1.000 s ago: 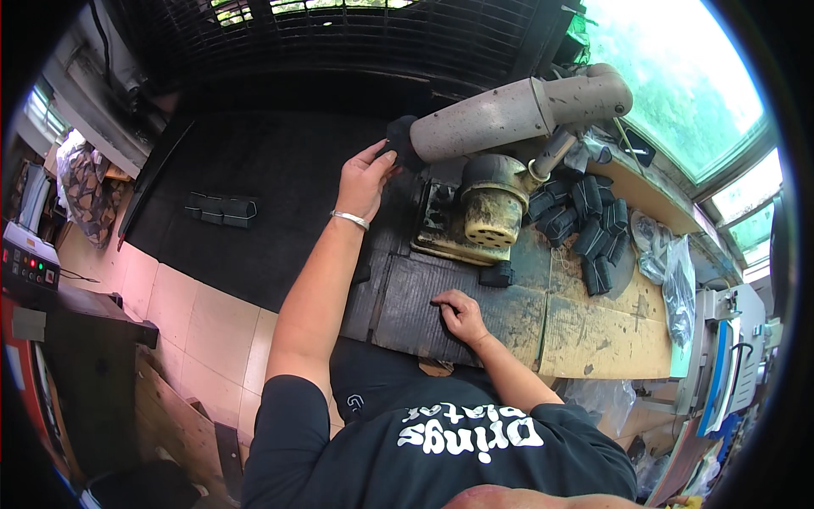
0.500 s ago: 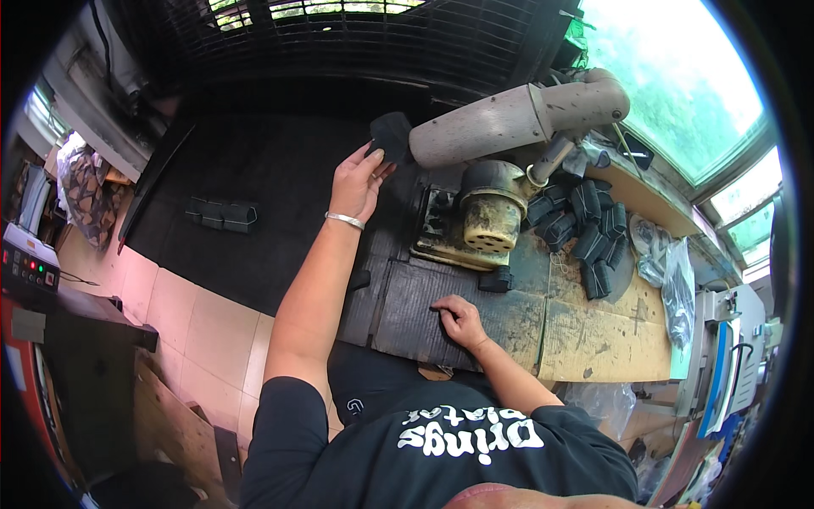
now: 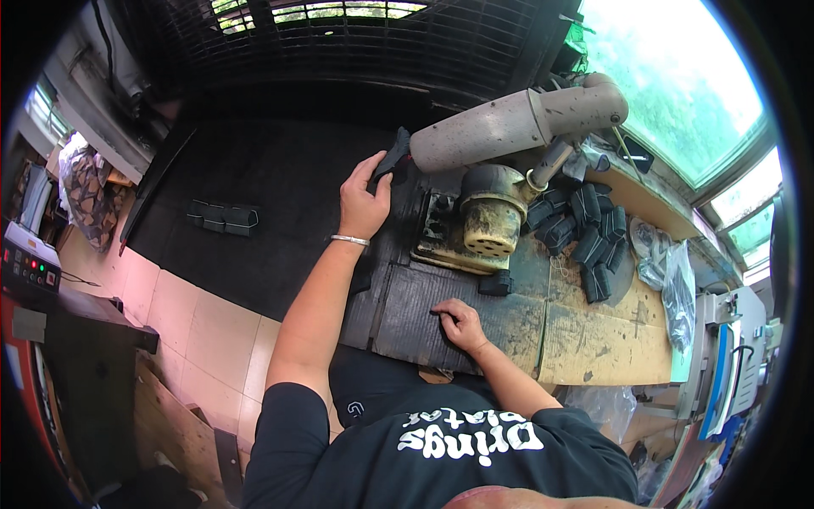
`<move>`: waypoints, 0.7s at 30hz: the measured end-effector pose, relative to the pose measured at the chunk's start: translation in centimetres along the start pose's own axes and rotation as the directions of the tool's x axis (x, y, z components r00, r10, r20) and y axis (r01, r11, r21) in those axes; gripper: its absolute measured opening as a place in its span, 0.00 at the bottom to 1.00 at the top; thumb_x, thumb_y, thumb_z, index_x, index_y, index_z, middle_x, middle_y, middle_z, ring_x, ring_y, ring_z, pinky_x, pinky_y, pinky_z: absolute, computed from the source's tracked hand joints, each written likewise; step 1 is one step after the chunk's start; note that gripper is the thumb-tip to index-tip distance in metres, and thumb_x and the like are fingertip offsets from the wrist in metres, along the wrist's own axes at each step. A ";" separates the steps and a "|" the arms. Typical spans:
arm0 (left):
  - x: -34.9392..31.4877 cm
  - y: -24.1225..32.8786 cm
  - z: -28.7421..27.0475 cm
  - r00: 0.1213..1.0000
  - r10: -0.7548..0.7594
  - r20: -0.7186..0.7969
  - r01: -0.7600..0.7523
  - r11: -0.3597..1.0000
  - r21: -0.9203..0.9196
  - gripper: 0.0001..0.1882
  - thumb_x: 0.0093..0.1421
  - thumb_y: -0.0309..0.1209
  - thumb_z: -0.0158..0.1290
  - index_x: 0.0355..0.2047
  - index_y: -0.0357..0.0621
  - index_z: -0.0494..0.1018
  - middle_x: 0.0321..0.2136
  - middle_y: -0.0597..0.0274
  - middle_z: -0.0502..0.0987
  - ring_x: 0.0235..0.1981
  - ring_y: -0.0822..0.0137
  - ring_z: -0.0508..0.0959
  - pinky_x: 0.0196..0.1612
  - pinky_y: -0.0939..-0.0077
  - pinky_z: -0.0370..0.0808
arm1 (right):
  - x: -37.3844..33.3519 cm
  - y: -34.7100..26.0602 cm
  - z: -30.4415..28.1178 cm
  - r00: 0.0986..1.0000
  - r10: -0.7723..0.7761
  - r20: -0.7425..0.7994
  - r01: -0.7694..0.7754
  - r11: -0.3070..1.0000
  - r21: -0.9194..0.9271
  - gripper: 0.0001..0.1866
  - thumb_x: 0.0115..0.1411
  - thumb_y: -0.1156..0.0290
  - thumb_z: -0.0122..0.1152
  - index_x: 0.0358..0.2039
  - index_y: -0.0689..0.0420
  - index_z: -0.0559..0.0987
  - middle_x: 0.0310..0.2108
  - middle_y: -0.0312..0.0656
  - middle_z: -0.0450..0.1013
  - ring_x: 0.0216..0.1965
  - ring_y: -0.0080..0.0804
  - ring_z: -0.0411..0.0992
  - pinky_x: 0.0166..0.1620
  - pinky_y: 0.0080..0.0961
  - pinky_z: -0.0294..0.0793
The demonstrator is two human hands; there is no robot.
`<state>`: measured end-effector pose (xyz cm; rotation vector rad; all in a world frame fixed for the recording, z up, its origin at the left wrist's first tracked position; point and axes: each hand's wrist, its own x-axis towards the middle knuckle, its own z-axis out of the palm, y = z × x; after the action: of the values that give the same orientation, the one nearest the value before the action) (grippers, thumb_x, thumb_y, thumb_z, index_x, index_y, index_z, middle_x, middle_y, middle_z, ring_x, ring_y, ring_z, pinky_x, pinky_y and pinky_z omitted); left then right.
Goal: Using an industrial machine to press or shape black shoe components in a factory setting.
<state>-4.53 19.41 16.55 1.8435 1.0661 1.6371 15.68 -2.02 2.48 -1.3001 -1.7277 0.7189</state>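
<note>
My left hand reaches forward, its fingers and thumb closed on a black curved piece. The piece is turned nearly edge-on, right beside the left end of a grey metal cylinder; whether they touch I cannot tell. A small red spot shows between them. Lower down, my right hand lies with curled fingers on a dark ribbed sheet. A small dark bit shows at its fingertips, too small to name. Ahead of that hand stands a stained, cream-coloured round machine housing with holes in its face.
Several tied black bundles are heaped on the stained cardboard at the right. One small black bundle sits against the machine's base. Another tied bundle lies on the black surface at the left. Clear plastic bags hang beyond the heap.
My left hand has turned the black piece from its broad face to nearly edge-on and shifted slightly down with it. My right hand has hardly moved.
</note>
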 end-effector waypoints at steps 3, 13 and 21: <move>-0.4 0.5 -0.2 1.000 0.006 0.022 -0.006 1.000 0.028 0.18 0.56 0.21 0.55 0.48 0.35 0.75 0.43 0.47 0.79 0.46 0.49 0.80 0.50 0.67 0.75 | 0.0 0.0 0.0 1.000 -0.011 -0.004 0.011 1.000 0.000 0.10 0.52 0.82 0.53 0.34 0.62 0.80 0.34 0.48 0.77 0.38 0.45 0.77 0.44 0.32 0.75; -1.6 0.8 -1.0 0.997 0.066 0.050 -0.068 0.997 0.030 0.18 0.56 0.20 0.54 0.48 0.35 0.75 0.44 0.48 0.79 0.46 0.54 0.80 0.50 0.70 0.74 | 0.3 0.4 0.0 1.000 -0.012 0.003 0.012 1.000 0.004 0.10 0.52 0.83 0.53 0.34 0.62 0.80 0.34 0.47 0.77 0.37 0.44 0.77 0.43 0.31 0.75; -3.0 1.6 -1.6 0.995 0.068 0.072 -0.069 0.998 0.007 0.19 0.54 0.20 0.54 0.48 0.35 0.75 0.44 0.46 0.79 0.46 0.50 0.80 0.51 0.68 0.74 | -0.1 0.2 0.0 1.000 0.010 0.009 -0.010 1.000 0.009 0.11 0.52 0.81 0.53 0.34 0.61 0.80 0.34 0.47 0.77 0.39 0.46 0.77 0.45 0.33 0.75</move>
<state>-5.65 15.84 16.19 1.9497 0.9928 1.5939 15.77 -2.04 2.24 -1.3025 -1.7242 0.7381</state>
